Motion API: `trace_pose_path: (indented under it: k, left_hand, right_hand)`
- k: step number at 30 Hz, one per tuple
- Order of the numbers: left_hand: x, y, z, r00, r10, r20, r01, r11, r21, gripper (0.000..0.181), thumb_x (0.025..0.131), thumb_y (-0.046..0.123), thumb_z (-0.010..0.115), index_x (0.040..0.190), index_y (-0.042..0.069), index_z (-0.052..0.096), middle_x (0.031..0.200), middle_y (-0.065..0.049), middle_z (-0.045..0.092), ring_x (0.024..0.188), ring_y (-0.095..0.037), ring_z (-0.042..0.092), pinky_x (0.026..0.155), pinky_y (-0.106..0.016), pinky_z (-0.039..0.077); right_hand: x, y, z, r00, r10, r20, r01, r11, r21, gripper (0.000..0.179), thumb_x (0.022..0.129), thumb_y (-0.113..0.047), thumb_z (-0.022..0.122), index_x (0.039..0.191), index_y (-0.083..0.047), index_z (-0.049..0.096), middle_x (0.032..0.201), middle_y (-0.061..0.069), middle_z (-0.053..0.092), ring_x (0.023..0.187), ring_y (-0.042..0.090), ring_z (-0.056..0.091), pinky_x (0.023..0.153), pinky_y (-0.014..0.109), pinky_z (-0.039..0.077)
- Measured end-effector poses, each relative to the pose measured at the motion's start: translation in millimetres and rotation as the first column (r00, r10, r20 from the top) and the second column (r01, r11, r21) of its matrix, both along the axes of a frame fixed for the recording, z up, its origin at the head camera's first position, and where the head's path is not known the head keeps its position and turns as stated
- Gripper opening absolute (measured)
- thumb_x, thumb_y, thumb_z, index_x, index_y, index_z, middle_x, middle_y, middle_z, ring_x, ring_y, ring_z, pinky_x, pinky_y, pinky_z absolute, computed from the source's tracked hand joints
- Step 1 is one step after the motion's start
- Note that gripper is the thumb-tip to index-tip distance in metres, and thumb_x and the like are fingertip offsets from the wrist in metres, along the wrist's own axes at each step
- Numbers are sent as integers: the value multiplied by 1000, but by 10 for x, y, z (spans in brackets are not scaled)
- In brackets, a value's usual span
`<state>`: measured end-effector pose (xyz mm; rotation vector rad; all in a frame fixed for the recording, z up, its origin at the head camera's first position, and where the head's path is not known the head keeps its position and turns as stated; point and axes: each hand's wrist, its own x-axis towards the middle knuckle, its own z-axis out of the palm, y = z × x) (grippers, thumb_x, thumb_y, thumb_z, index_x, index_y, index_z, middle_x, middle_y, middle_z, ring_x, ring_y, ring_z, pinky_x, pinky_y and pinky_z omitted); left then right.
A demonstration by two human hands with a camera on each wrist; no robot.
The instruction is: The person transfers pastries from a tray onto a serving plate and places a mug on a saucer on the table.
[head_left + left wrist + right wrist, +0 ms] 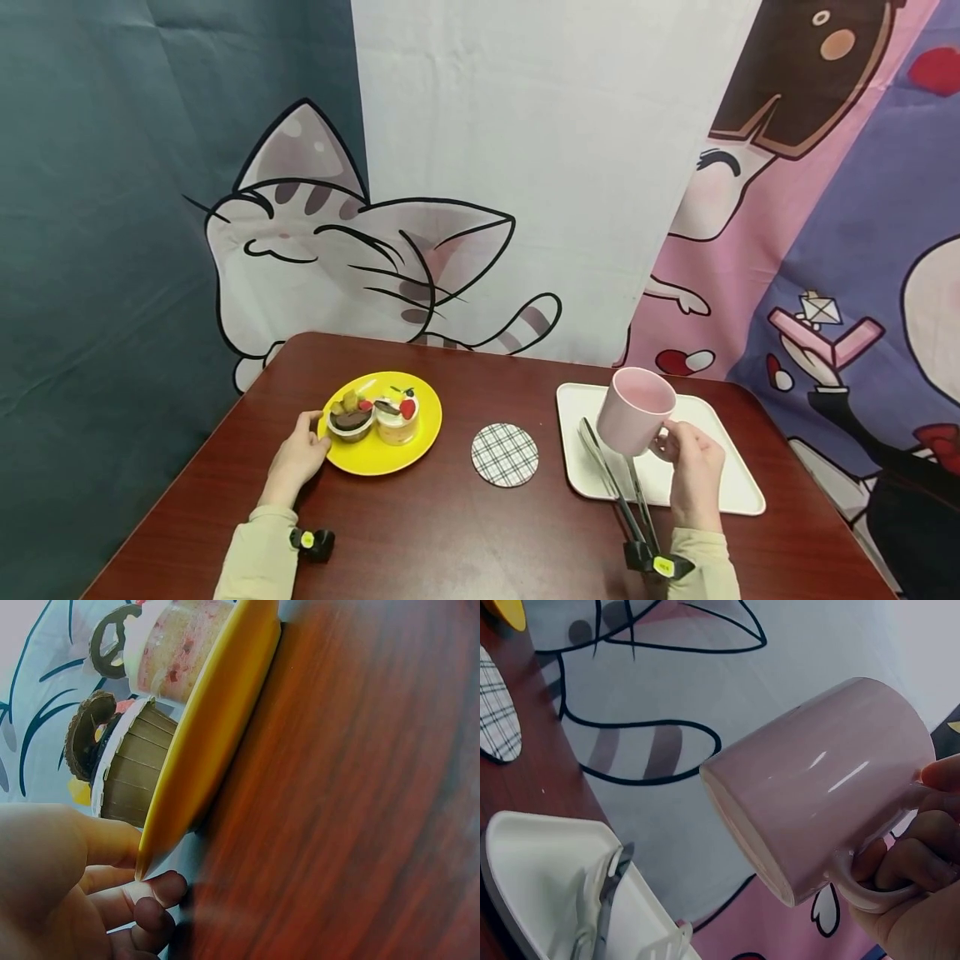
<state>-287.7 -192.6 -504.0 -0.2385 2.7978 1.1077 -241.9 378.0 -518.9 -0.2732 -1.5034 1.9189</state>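
My left hand [297,457] pinches the left rim of a yellow plate [420,446], thumb above and fingers below in the left wrist view. On this plate stand a dark-topped cupcake [139,765] in a pleated cup and a clear cup of layered cream dessert [397,425] with a strawberry. By its handle, my right hand [696,467] grips a pink mug [832,780], raised above a white tray [738,483] and tilted in the right wrist view. Metal utensils [600,458] lie in the tray, partly hidden by the mug in the head view.
A round checked coaster [505,455] lies between plate and tray on the brown wooden table [480,533]. Behind the table's far edge hangs a printed cloth [570,167] with a cartoon cat.
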Motion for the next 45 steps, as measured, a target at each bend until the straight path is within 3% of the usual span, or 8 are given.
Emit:
trace_pose_path:
  k: [3,6,9,12,33,38,40,45]
  left_hand:
    - [1,1,7,1000,0,2,0,1000,-1,52,88,19,41,136,11,22,68,-4,39,57,-18,38,53,-27,28]
    - [0,2,15,1000,-2,4,2,1000,-1,52,88,20,41,136,11,22,67,-4,38,57,-18,38,53,-27,27]
    - [-4,5,18,1000,1,5,-1,1000,-3,52,89,20,41,136,11,22,67,-4,38,57,-18,37,53,-27,27]
    - [-7,8,16,1000,1,6,-1,1000,-7,51,89,20,41,136,11,22,67,-3,38,56,-18,37,53,-27,27]
    - [18,18,69,1000,-5,5,5,1000,-1,51,89,18,43,135,10,23,69,-4,40,59,-19,39,55,-28,28]
    - [16,16,67,1000,-3,3,3,1000,-11,52,88,19,42,136,11,23,70,-4,40,59,-19,39,55,-28,27]
    - [13,16,61,1000,-1,4,1,1000,-12,52,88,19,42,136,11,23,70,-5,40,59,-19,39,55,-28,27]
    - [11,19,39,1000,11,7,-11,1000,-10,51,88,19,41,135,11,24,69,-4,40,59,-18,39,55,-28,28]
  right_hand:
    - [92,-167,180,999,47,-6,-47,998,30,40,82,-14,60,47,-10,41,44,-1,34,51,15,54,60,35,53]
    - [286,-503,591,997,77,8,-78,996,46,41,84,-8,55,46,-10,39,43,-3,34,51,11,55,59,30,53]
    - [464,-830,990,995,73,75,-75,997,31,42,84,-3,50,45,-8,36,43,-3,33,49,8,53,58,27,53]
    - [513,-946,1111,990,83,114,-83,997,-2,43,85,-2,49,45,-7,35,42,-2,33,49,9,52,59,26,53]
    - [488,-1127,1139,974,159,163,-166,985,34,41,86,-9,53,48,-4,40,47,0,38,54,12,49,63,25,48]
    - [449,-1175,1055,973,209,102,-217,974,69,42,86,-12,53,49,-9,33,49,-1,33,56,12,47,63,25,49]
    - [331,-1080,820,956,294,-17,-293,954,66,40,85,-11,52,49,-10,35,50,-2,33,57,12,47,64,24,49]
    - [240,-1108,626,922,368,-124,-365,930,43,35,87,-8,45,52,-11,37,50,-2,30,51,13,38,63,24,44]
